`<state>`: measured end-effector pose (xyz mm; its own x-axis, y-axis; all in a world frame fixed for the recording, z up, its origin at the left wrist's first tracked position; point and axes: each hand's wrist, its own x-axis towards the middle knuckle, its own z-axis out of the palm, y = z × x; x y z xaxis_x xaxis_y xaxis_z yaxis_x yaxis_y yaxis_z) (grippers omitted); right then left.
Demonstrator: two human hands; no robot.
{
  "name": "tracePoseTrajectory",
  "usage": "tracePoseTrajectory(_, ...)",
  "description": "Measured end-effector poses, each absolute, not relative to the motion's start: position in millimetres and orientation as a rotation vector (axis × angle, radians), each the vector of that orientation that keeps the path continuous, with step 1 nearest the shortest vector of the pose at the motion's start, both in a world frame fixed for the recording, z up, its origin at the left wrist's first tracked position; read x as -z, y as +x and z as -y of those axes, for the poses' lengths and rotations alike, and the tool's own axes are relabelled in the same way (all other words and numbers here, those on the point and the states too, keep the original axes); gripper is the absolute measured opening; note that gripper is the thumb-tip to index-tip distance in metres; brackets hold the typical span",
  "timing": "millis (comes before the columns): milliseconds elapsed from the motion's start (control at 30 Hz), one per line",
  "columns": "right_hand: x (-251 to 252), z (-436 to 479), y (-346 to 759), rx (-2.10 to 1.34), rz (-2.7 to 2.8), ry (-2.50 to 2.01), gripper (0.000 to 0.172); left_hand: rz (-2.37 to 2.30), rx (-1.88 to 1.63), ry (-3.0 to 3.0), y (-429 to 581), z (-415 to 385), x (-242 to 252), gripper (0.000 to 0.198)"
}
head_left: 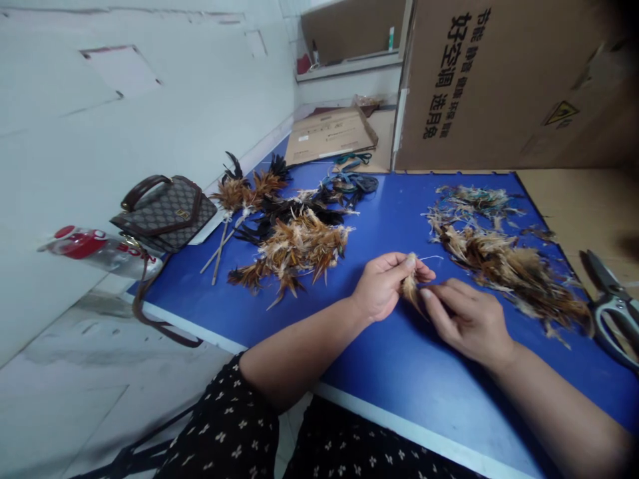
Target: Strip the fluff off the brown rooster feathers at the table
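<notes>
My left hand (387, 285) is closed, pinching a small bunch of brown feathers (410, 293) by its pale upper end between thumb and fingers. A thin white thread or quill sticks out to the right from that end. Just right of it, my right hand (466, 319) has thumb and fingertips drawn together at the bunch's lower tips; whether it grips a feather there is hard to make out. A heap of tan and brown feathers (299, 246) lies left of my hands. To the right is a looser pile of feathers (504, 259).
Scissors (614, 299) lie at the right edge of the blue table (399, 386). On the left are a handbag (174, 213), a plastic bottle (104, 251) and feather bundles on sticks (244, 193). Behind stand a large cardboard box (509, 86) and flat cardboard (329, 133).
</notes>
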<state>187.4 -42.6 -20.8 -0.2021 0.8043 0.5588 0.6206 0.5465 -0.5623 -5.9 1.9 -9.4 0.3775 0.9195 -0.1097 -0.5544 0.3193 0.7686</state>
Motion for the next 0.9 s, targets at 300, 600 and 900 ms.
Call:
tracePoseTrajectory(300, 14, 32, 199, -0.826, 1.486, -1.243, 0.058, -0.608, -1.075, 0.960, -5, 2, 21, 0.052)
tracePoseTrajectory(600, 14, 32, 199, -0.438, 1.778, -1.333, 0.042, -0.760, -1.044, 1.114, -1, 5, 21, 0.048)
tracePoseTrajectory(900, 25, 29, 199, -0.360, 1.883, -1.389, 0.041, -0.877, -0.947, 1.262, -2, 4, 31, 0.041)
